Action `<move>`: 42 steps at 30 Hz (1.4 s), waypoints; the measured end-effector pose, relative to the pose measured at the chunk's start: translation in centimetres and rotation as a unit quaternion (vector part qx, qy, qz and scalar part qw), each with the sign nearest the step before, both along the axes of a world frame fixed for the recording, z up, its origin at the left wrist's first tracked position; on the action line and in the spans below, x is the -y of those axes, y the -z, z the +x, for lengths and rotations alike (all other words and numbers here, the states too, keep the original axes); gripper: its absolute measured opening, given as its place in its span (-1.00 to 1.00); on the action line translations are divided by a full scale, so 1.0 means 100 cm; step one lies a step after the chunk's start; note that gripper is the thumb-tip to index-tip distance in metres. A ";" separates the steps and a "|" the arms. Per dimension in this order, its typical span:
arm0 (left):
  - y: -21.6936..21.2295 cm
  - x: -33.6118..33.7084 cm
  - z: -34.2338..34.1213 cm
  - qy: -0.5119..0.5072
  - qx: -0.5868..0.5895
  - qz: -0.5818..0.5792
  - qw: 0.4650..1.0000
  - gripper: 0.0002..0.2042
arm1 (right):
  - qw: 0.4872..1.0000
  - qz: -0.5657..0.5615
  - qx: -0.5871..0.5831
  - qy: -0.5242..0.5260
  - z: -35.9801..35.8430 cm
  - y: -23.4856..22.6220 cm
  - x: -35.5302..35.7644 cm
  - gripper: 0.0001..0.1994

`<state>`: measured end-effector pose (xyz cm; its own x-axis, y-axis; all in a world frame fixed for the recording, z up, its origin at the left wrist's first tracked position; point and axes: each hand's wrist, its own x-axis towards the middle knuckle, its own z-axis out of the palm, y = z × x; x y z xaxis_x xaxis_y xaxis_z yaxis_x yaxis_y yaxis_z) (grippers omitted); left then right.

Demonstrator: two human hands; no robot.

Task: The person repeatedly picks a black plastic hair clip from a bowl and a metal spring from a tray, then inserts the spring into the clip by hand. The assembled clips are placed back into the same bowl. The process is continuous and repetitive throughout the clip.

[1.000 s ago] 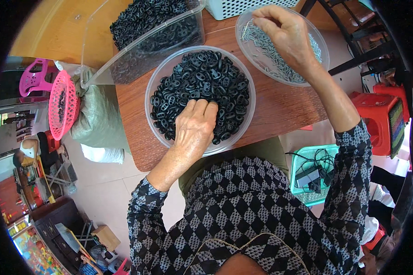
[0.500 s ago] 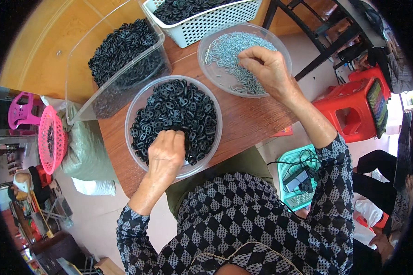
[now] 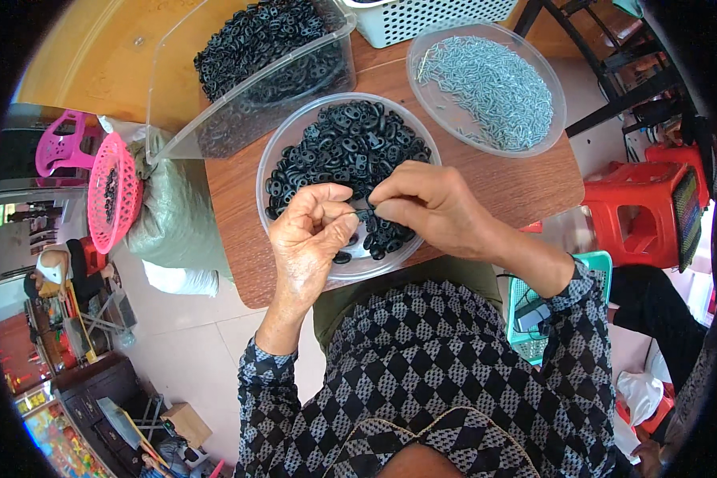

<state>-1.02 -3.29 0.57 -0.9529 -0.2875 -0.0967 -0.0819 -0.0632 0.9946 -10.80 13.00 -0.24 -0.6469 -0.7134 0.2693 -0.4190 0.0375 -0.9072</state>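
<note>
Over the near part of a clear round tub [image 3: 269, 143] of small black two-holed plastic pieces [image 3: 342, 143], my hands meet fingertip to fingertip. My left hand [image 3: 311, 239] is closed in a pinch on one small black plastic piece [image 3: 364, 215]. My right hand [image 3: 434, 207] is also pinched, its fingertips right against that piece. What the right fingers hold is too small and hidden to make out. At the far right of the table, a clear shallow bowl [image 3: 422, 94] contains many small silvery screws [image 3: 498, 92].
A clear rectangular bin [image 3: 239, 107] of black pieces stands tilted at far left, beside a white perforated basket [image 3: 430, 20]. The wooden table [image 3: 498, 187] ends near my lap. Right of it are red stools [image 3: 629, 215] and a green basket [image 3: 593, 275]. A pink basket [image 3: 115, 195] is left.
My right hand has left the screw bowl and come to my left hand over the tub. My left hand has lifted out of the black pieces. The view has shifted, moving the table rightward and up.
</note>
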 end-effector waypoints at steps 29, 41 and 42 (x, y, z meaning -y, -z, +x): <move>0.001 -0.023 0.003 -0.029 0.038 0.064 0.997 -0.83 | 0.912 0.238 -0.313 0.118 -0.126 0.023 -0.044 -0.96; 0.007 -0.025 0.007 -0.018 0.027 0.080 0.996 -0.85 | 0.898 0.280 -0.333 0.069 -0.129 0.030 -0.039 -0.94; 0.008 -0.025 0.007 -0.019 0.026 0.081 0.996 -0.85 | 0.904 0.286 -0.310 0.068 -0.130 0.028 -0.040 -0.94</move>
<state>-0.28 -0.82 -0.19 -0.9344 -0.2994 -0.1931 -0.1270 -0.2263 0.9657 -23.82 17.01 -3.07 -0.5900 -0.7762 0.2221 -0.7969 0.5159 -0.3143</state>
